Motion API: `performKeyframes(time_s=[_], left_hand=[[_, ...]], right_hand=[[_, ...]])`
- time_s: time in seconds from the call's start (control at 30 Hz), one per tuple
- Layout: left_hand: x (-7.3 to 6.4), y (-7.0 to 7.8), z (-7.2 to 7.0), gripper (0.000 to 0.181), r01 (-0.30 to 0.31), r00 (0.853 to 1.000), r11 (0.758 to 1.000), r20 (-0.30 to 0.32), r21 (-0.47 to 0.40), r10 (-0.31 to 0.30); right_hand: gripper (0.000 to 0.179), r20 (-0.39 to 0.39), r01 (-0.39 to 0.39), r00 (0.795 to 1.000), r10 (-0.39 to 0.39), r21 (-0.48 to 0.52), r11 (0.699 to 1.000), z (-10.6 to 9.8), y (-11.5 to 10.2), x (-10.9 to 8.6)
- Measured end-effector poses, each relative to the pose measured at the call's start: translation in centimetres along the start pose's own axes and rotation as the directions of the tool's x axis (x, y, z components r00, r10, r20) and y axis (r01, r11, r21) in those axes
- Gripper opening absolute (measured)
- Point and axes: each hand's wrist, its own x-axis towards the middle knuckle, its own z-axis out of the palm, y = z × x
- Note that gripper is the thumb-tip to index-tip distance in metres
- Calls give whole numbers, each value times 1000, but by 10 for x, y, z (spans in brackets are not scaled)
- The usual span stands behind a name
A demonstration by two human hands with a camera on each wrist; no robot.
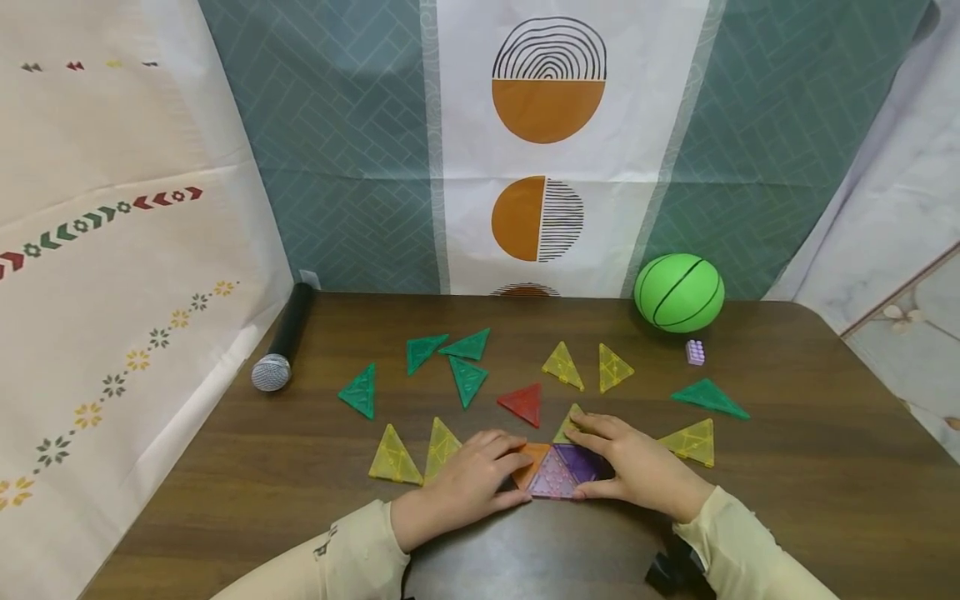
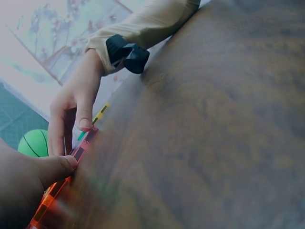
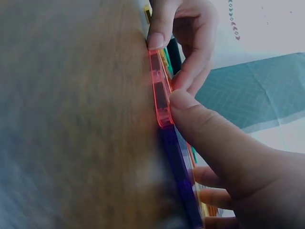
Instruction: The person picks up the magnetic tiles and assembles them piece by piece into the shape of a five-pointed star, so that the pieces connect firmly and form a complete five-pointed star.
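On the table, an orange triangular magnetic tile, a pink one and a purple one lie edge to edge in a row. A yellow triangular tile stands above the row, its base at the pink tile's tip. My left hand holds the row's left end, fingertips on the orange tile, thumb at the pink tile's lower left corner. With its fingers on the yellow tile, my right hand spans the purple tile, its thumb at the front edge. The right fingers partly cover the yellow and purple tiles.
Loose yellow tiles, several green tiles and a red tile lie around the row. A microphone is at the left edge. At the back right are a green ball and a small lilac block.
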Motion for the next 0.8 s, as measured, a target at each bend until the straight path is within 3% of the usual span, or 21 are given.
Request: performKeyframes(time_s=[0.3, 0.47, 0.8], left_hand=[[9, -9, -8, 46, -6, 1000, 998, -26, -55, 4], [24, -24, -13, 48, -12, 999, 1000, -41, -4, 12], [46, -49, -13, 52, 78, 992, 997, 98, -12, -77]], right_hand=[[80, -14, -1, 1000, 1, 0, 1000, 3, 0, -1], [80, -28, 7, 1000, -8, -15, 1000, 5, 1, -1], [80, 0, -19, 1000, 19, -11, 1000, 5, 0, -2]])
